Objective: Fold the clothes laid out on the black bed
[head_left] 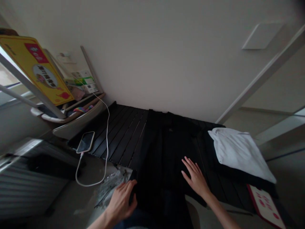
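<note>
A black shirt (171,149), with a small light mark near its far end, lies spread on a dark slatted table (124,133). My left hand (122,197) is at the shirt's near left edge. Its fingers are curled, with dark cloth between thumb and forefinger. On the right side of the shirt rests my right hand (195,178), palm down with the fingers spread. The near end of the shirt blends into dark clothing at the bottom, so its border there is hard to make out.
Folded white cloth (240,152) lies on dark fabric at the right, near a red-edged card (267,205). At left are a phone (85,142) on a white cable (107,140), a basket (78,122) with a yellow package (38,70), and clear plastic (111,184).
</note>
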Demonstrator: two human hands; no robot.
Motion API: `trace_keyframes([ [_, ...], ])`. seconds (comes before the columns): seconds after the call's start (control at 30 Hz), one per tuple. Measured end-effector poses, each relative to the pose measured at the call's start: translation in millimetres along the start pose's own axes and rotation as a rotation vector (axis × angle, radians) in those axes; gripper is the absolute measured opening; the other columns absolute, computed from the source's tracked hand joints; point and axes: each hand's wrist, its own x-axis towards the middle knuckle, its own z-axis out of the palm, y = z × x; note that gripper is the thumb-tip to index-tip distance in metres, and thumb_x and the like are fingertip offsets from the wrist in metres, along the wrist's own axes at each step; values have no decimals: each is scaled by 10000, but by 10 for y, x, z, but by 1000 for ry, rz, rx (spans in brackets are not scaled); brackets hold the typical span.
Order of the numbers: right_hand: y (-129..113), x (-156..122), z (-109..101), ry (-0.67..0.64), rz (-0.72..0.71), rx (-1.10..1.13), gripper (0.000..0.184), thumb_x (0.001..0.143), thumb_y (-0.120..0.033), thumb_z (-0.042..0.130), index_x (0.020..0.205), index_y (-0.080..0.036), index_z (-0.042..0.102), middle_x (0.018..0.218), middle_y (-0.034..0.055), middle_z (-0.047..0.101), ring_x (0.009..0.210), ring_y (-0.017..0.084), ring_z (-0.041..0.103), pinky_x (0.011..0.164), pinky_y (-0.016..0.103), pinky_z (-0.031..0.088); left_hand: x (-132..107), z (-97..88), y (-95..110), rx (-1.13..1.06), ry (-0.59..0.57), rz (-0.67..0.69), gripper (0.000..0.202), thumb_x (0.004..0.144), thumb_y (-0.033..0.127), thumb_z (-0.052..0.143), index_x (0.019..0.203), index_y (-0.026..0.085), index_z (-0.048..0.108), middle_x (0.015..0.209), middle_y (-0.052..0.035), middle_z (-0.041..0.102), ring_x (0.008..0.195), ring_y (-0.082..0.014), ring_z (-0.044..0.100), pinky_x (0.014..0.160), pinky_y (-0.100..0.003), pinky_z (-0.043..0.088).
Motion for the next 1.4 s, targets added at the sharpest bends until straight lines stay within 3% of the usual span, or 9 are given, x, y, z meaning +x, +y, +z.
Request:
trace_keyframes([
  [0.17,315,344,21,172,185,94,530,921,-519,368,1271,-173,563,1512,160,329,1374,307,334,1084,481,338,680,24,36,4,124,-24,410,871,209,399,1267,209,506,1216,-95,612,1104,-230,595,970,-382,481],
  [0.37,714,992,1,3,666,126,733,880,-625,310,1468,-189,323,1531,194,262,1441,358,119,1120,526,195,1627,478,-119,137,167,-40,534,941,345,404,1448,187,350,1527,-106,330,1407,-272,292,1117,-479,317],
  [0.57,1049,1630,-2,-77,820,170,764,874,-666,213,1513,-249,189,1525,192,284,1425,377,179,1103,560,173,1719,673,-265,227,101,-19,638,942,474,407,1510,259,212,1566,-57,242,1434,-275,222,1146,-513,232],
  [0.7,1089,2030,10,-135,893,217,791,830,-724,258,1481,-275,296,1567,161,204,1431,426,64,1065,678,84,1701,601,-241,223,90,-27,655,942,459,414,1518,272,165,1575,-45,210,1435,-270,220,1147,-503,232],
  [0.83,846,2383,-56,-98,858,266,829,848,-710,204,1512,-214,192,1586,162,122,1434,418,9,1051,704,77,1738,551,-227,208,75,-40,683,930,437,439,1522,265,144,1578,-46,192,1434,-275,223,1146,-502,232],
  [1.03,64,3055,-160,2,443,342,872,872,-704,232,1525,-191,-33,1599,63,-125,1463,216,60,1148,317,172,1757,501,-226,194,47,-44,713,921,434,451,1525,250,122,1582,-49,169,1438,-277,208,1147,-495,223],
  [1.2,-592,3713,114,-142,255,383,874,856,-730,245,1519,-251,-63,1591,29,-143,1464,266,-5,1161,520,75,1759,486,-227,192,33,-55,735,912,440,457,1527,237,108,1586,-52,148,1444,-277,184,1150,-499,211],
  [1.3,-823,3891,389,-275,192,414,809,867,-716,246,1522,-260,114,1605,66,12,1461,283,67,1138,577,106,1756,498,-237,193,33,-54,738,910,447,454,1527,238,106,1587,-51,149,1444,-276,183,1150,-500,209],
  [1.4,-887,3842,585,-373,133,425,717,830,-682,433,1429,-289,398,1564,86,253,1433,294,211,1129,554,178,1749,514,-248,194,47,-52,742,904,458,457,1527,245,116,1586,-48,162,1442,-277,191,1147,-499,216],
])
